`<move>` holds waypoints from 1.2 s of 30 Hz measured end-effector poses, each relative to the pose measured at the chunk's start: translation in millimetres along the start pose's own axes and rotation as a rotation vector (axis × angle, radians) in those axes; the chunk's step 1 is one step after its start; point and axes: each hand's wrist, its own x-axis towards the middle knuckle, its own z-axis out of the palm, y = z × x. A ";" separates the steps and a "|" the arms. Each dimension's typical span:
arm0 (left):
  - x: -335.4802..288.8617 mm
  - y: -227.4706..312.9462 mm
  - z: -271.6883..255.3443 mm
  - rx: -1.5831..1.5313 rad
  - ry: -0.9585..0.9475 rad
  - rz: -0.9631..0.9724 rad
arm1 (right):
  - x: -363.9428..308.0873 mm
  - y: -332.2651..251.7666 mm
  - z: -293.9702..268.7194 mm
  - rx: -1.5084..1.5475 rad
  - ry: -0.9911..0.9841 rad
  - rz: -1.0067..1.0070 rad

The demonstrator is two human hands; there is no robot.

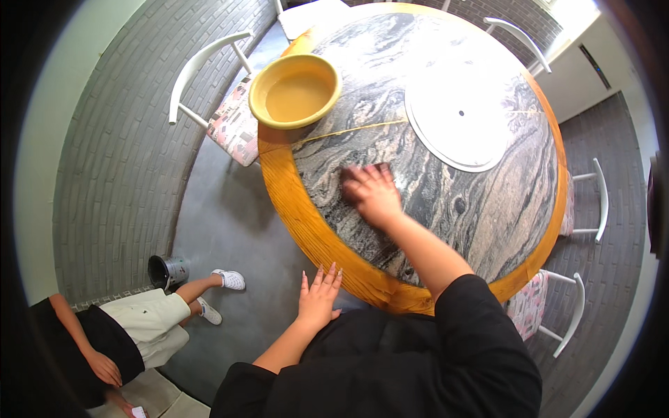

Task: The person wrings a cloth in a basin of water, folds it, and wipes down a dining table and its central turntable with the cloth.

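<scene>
At near left, a person is beside a grey bucket; farther stands a chair. A yellow basin takes up the far left of the counter. The left grip is spread wide, holding nothing, at its near edge. A dark, blurred cloth lies under the right grip, how tightly held I cannot tell. Farther right, a white disc stands in the way.

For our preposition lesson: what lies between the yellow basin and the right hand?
Head view: marbled tabletop crossed by a thin yellow line, then the blurred dark item under the right hand.
</scene>
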 end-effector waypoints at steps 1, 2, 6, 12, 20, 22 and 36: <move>-0.9 0.0 -0.6 -0.001 -0.026 -0.017 | -4.5 24.7 -4.7 -0.086 -0.038 0.140; -0.9 0.1 1.3 0.007 -0.022 -0.015 | -12.7 52.0 -3.4 -0.097 -0.033 0.228; -1.7 -1.9 4.7 0.020 -0.011 0.002 | -52.3 138.1 11.3 -0.068 0.056 0.515; -1.5 -0.5 3.1 0.004 -0.006 -0.002 | -48.0 98.8 24.3 -0.088 -0.017 0.737; -3.2 8.8 -5.4 0.016 0.000 -0.029 | -44.0 -88.2 30.8 0.191 0.117 0.076; -2.2 22.4 -16.6 0.035 -0.060 -0.021 | -45.0 -117.3 47.4 0.244 0.195 -0.079; -22.6 55.8 9.1 0.009 0.005 0.116 | -101.9 86.6 16.1 -0.100 -0.049 0.271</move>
